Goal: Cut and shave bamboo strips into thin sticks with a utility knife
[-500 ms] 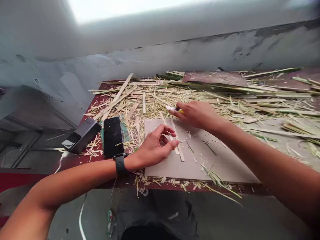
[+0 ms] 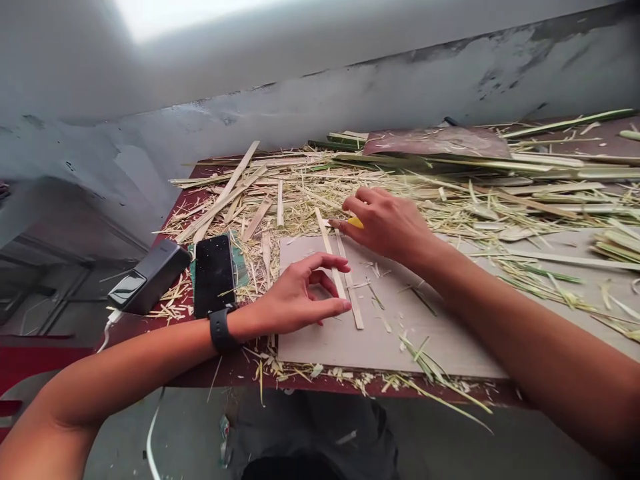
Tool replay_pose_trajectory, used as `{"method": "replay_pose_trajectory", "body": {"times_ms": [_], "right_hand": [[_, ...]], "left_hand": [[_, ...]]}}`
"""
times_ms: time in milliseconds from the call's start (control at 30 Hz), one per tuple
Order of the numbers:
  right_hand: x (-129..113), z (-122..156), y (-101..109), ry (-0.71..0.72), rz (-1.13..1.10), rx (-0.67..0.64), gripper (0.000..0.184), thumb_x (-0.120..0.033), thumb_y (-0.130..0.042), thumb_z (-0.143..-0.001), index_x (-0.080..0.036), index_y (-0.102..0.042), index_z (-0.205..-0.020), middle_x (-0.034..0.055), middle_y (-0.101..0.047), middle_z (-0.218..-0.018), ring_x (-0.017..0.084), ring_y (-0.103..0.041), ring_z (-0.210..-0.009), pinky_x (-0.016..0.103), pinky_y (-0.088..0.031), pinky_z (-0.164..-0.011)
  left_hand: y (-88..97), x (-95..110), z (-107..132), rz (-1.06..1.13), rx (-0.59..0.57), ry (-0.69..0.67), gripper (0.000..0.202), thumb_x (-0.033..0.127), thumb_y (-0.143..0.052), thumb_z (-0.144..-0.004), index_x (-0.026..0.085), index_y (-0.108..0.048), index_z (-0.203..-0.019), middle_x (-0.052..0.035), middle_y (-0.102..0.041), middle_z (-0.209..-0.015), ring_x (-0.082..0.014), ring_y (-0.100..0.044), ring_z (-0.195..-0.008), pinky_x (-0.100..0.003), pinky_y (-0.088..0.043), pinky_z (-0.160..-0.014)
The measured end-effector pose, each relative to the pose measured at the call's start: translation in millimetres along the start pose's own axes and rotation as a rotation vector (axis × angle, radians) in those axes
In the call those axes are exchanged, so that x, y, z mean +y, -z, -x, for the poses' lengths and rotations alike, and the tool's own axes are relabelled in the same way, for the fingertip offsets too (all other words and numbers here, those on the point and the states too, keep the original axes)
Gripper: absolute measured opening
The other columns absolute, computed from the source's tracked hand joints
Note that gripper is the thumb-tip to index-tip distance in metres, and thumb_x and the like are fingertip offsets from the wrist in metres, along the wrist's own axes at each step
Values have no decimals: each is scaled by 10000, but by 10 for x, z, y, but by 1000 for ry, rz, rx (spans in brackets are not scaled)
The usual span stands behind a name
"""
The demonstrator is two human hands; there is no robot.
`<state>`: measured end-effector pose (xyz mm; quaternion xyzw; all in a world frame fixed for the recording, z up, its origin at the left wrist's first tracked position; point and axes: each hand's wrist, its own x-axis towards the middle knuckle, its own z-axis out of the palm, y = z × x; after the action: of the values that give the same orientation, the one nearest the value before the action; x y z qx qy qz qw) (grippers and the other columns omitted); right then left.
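Pale strips [image 2: 352, 291] by the left hand [image 2: 297, 293]
This nearer hand's fingers and thumb gape apart; the strips' length runs away past its fingertips (the right hand [image 2: 390, 223], beyond, clasps a yellow tool [image 2: 356, 222]).

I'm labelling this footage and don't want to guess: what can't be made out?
Most of the yellow tool: hidden by the right hand, head view.
Whether the left hand touches the pale strip: its index finger covers the spot, head view.
Lower run of the white cable: cut off by the bottom edge, head view.
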<state>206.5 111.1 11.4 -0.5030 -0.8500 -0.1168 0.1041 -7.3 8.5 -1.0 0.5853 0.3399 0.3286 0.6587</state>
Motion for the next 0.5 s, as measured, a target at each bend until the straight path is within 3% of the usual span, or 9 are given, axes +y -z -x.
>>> {"method": "replay_pose_trajectory", "body": {"times_ms": [133,300,500], "right_hand": [[7,6,-11,93,-97,138,392,-448,-522,-1062,-184,-703,-836,137,-665,-969,256,-566,-908,359,-343,-691],[-13,9,-100,159,-200,45,367,-363,-596,-1011,-186,-677,-700,114,-609,-881,229,-506,-837,389,-350,-774],[-61,3,-208,86,-346,3,283,-302,-588,-972,-184,-670,-729,93,-612,-852,237,-534,-865,377,-306,-745]], "left_hand": [[-15,-19,-19,54,68,4,443,194,-785,-806,162,-601,-1208,-130,-590,-1321,-93,-573,-792,-171,-550,-474],[-14,1,-7,45,78,16,443,198,-806,-789,163,-607,-1183,-122,-606,-1279,-102,-582,-800,-169,-561,-474],[-34,17,10,20,65,37,398,418,-775,-900,144,-630,-1150,-73,-652,-988,-143,-660,-818,-155,-545,-469]]}}
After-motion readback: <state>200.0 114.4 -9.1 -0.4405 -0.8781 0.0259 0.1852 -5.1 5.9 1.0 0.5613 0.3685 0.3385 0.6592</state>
